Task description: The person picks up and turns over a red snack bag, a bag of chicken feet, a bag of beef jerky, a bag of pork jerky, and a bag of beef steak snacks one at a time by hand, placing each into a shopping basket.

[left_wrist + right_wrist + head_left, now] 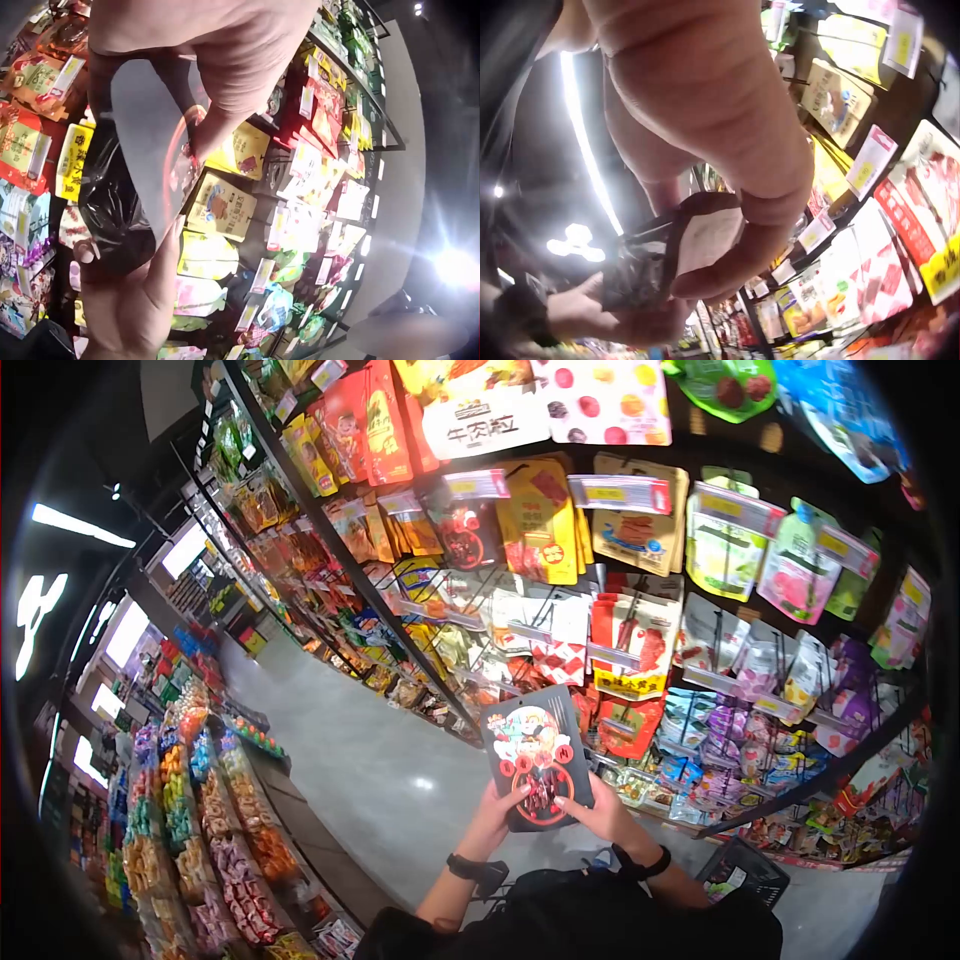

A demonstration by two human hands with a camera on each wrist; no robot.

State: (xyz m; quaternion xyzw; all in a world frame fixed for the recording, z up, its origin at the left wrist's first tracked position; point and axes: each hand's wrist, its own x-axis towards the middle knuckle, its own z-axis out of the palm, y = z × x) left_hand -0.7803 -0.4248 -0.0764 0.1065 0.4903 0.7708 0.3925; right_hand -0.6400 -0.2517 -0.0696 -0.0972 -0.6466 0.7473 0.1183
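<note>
Both hands grip one black snack pouch (538, 745) by its lower corners, its printed front tilted up in the head view. The left hand (492, 815) has its thumb on the lower left front; the right hand (600, 812) lays its thumb on the lower right. In the left wrist view, the left hand (217, 52) is large at the top, over the glossy pouch (124, 195), with the right hand (131, 300) below. The right wrist view has the right hand (705, 112) curled over the pouch (649, 259), the left hand (585, 311) at its other side. Fingers behind the pouch are hidden.
Shelves of hanging pouches (540, 520) with price tags rise in front and to the right. A dark basket (745, 875) is on the floor at lower right. On the left, bins of wrapped sweets (215, 810) line the grey aisle floor (340, 760).
</note>
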